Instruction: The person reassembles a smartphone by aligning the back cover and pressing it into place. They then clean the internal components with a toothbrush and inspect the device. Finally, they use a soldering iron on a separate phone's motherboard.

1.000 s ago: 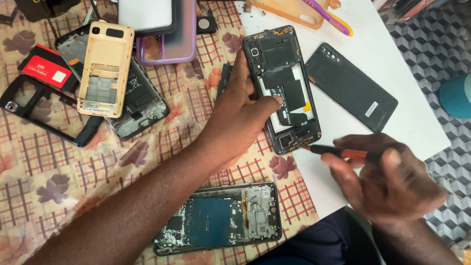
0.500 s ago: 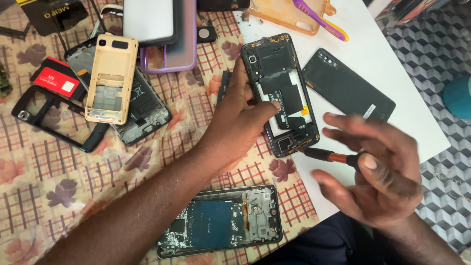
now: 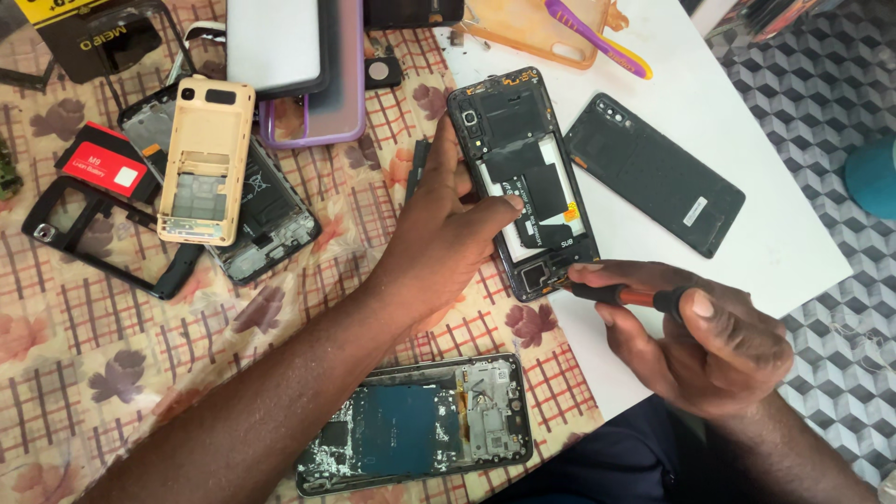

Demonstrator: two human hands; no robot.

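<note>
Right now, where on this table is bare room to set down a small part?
Bare white tabletop lies right of the black back cover, and above it. The floral cloth is open left of the stripped phone frame. The top left is crowded with cases.

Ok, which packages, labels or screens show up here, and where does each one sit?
Red battery: left, on the patterned cloth; flat, white label patch.
Black box: top left corner; yellow band.
Black back cover: right, on the white table; small white sticker.
No lit screens.

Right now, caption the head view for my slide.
Left hand steadies an opened phone while right hand applies a screwdriver to its lower end.
</note>
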